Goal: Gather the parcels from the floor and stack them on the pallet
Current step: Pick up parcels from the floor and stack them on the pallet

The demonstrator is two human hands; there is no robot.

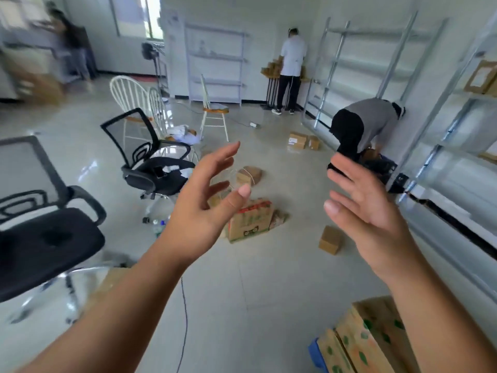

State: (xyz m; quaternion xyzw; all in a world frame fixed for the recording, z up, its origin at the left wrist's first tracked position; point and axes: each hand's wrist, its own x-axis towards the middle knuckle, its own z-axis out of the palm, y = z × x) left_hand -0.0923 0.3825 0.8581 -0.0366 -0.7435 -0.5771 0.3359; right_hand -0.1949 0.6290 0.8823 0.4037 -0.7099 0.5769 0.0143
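Observation:
My left hand [204,200] and my right hand [363,205] are both raised in front of me with fingers spread, palms facing each other, and hold nothing. Between and beyond them a printed cardboard parcel [251,222] lies on the floor, with a small brown parcel [248,175] farther off and a plain small box [330,239] to the right. Two more boxes [302,140] sit farther back. At the bottom right, printed parcels [360,337] are stacked on a blue pallet [314,352], partly behind my right forearm.
Black mesh office chairs [150,162] [40,238] and white wooden chairs [212,109] stand on the left. Metal shelving [376,65] lines the right wall. A bent-over person [360,125] works by the shelves; another stands at the back. A thin cable [184,319] runs across the tiled floor.

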